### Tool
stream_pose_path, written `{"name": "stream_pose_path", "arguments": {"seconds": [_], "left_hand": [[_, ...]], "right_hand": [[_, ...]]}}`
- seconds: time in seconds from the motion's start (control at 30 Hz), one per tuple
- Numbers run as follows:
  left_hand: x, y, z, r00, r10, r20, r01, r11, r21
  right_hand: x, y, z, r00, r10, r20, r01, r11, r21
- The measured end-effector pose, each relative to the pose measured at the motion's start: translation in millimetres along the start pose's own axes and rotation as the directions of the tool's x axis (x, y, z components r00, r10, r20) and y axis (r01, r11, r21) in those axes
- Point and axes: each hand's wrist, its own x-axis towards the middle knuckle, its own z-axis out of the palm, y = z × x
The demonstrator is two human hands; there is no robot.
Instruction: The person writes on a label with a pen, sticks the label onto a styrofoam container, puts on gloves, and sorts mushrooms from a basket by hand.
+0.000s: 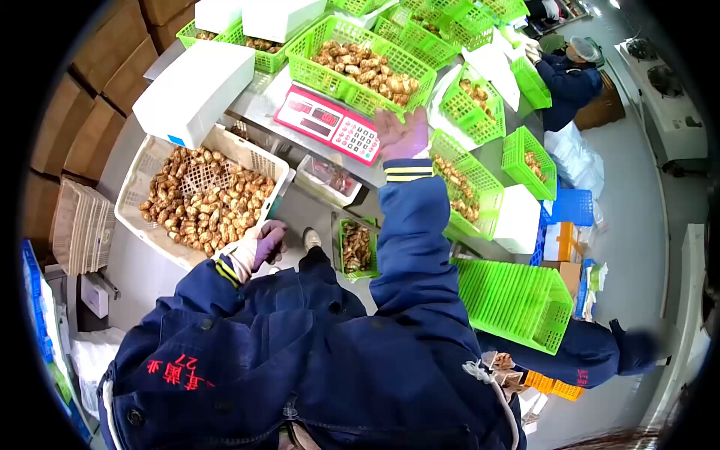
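Observation:
My left hand (259, 246), in a white and purple glove, is beside the near right corner of a large cream crate (139, 217) of brown mushrooms (206, 214). Its fingers are curled, and what they hold, if anything, is hidden. My right hand (403, 136) has its fingers spread at the near edge of a green basket (322, 76) of mushrooms, just past the right end of a red and white scale (328, 124). The basket stands behind the scale. No object shows in my right hand.
A white foam box (196, 90) sits over the crate's back edge. More green baskets (480, 180) of mushrooms line the metal table. Stacked green baskets (514, 300) stand at the right, beside a person in dark blue (592, 351). Another person (566, 82) is at the upper right.

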Motion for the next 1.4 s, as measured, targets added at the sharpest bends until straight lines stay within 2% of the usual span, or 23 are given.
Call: {"name": "stream_pose_path", "arguments": {"seconds": [0.03,0.07,0.17,0.23,0.3,0.33,0.37,0.43,0.5,0.67,0.73,0.77,0.9,0.97,1.03,1.1,1.13,1.17,1.23,1.27,1.3,1.37,1.4], "left_hand": [[-1.0,1.9,-2.4,1.0,0.014,-0.009,-0.014,1.0,0.004],[0.5,1.4,-5.9,1.0,0.012,-0.027,-0.012,1.0,-0.001],[5.9,3.4,-10.6,0.993,-0.029,-0.116,0.016,0.994,-0.11],[14.1,-0.1,-14.6,0.984,-0.04,-0.173,0.02,0.993,-0.113],[21.0,0.0,-15.8,0.974,-0.076,-0.213,0.048,0.99,-0.134],[24.5,2.7,-15.6,0.972,-0.077,-0.22,0.045,0.988,-0.146],[27.6,5.2,-14.8,0.969,-0.082,-0.232,0.045,0.986,-0.163],[37.1,9.3,-14.0,0.966,-0.051,-0.254,0.025,0.994,-0.107],[43.4,20.0,-9.0,0.946,-0.102,-0.307,0.053,0.985,-0.163],[48.6,23.2,-11.3,0.917,-0.083,-0.391,-0.024,0.965,-0.262],[43.8,26.5,-10.6,0.894,-0.112,-0.435,-0.027,0.953,-0.303],[38.2,30.9,-8.7,0.871,-0.14,-0.472,-0.02,0.948,-0.318],[28.0,7.8,-30.0,0.839,-0.241,-0.487,-0.077,0.835,-0.545],[20.3,-0.8,-43.6,0.828,-0.258,-0.497,-0.124,0.781,-0.612],[17.3,-12.6,-55.9,0.817,-0.243,-0.523,-0.157,0.779,-0.607],[14.7,-21.8,-71.7,0.811,-0.22,-0.542,-0.186,0.782,-0.595],[12.9,-24.5,-79.1,0.806,-0.197,-0.558,-0.183,0.814,-0.552],[10.7,-27.7,-84.9,0.798,-0.176,-0.576,-0.184,0.839,-0.511],[4.9,-34.7,-94.3,0.82,-0.163,-0.549,-0.227,0.788,-0.573],[3.2,-37.9,-99.7,0.83,-0.181,-0.527,-0.217,0.766,-0.605],[1.3,-43.0,-104.0,0.841,-0.2,-0.503,-0.204,0.743,-0.637],[-5.3,-48.9,-105.6,0.852,-0.142,-0.503,-0.261,0.718,-0.645],[-8.2,-48.0,-110.4,0.88,-0.146,-0.452,-0.214,0.728,-0.652]], "right_hand": [[-9.6,3.9,10.1,0.998,0.001,-0.066,-0.003,1.0,-0.028],[-4.9,13.4,-2.3,0.996,0.077,0.047,-0.07,0.988,-0.135],[-7.0,59.8,-56.8,0.91,0.371,0.182,-0.306,0.901,-0.308],[-23.3,87.1,-74.3,0.873,0.486,0.032,-0.465,0.851,-0.243],[-32.3,106.3,-88.9,0.84,0.523,-0.144,-0.54,0.786,-0.301],[-40.4,105.2,-80.0,0.831,0.525,-0.184,-0.553,0.742,-0.379],[-41.6,106.3,-82.6,0.798,0.582,-0.158,-0.597,0.723,-0.349],[-34.0,110.2,-84.1,0.764,0.626,-0.156,-0.626,0.663,-0.41],[-21.8,112.7,-86.2,0.725,0.675,-0.136,-0.656,0.616,-0.436],[0.4,110.5,-58.8,0.698,0.715,-0.032,-0.575,0.533,-0.621],[9.8,114.5,-44.2,0.64,0.767,-0.045,-0.546,0.413,-0.729],[14.1,120.8,-43.3,0.612,0.79,-0.022,-0.555,0.409,-0.724],[14.9,152.2,-24.0,0.522,0.853,-0.01,-0.435,0.256,-0.863],[9.9,168.1,-3.3,0.422,0.903,-0.081,-0.482,0.148,-0.864],[7.0,194.1,6.5,0.491,0.863,-0.117,-0.298,0.04,-0.954],[21.4,241.5,-26.3,0.501,0.851,0.161,0.059,0.152,-0.987],[32.0,262.7,-46.4,0.48,0.813,0.33,0.408,0.126,-0.904],[32.3,286.1,-45.9,0.47,0.804,0.364,0.474,0.118,-0.873],[34.9,309.4,-17.6,0.476,0.863,0.167,0.714,-0.269,-0.647],[36.9,330.4,-14.6,0.471,0.87,0.146,0.811,-0.363,-0.458],[35.9,349.1,-11.1,0.47,0.874,0.123,0.868,-0.431,-0.246],[36.4,375.4,-12.2,0.442,0.895,0.057,0.888,-0.428,-0.168],[38.6,384.5,-15.7,0.463,0.886,-0.011,0.872,-0.458,-0.17]]}}
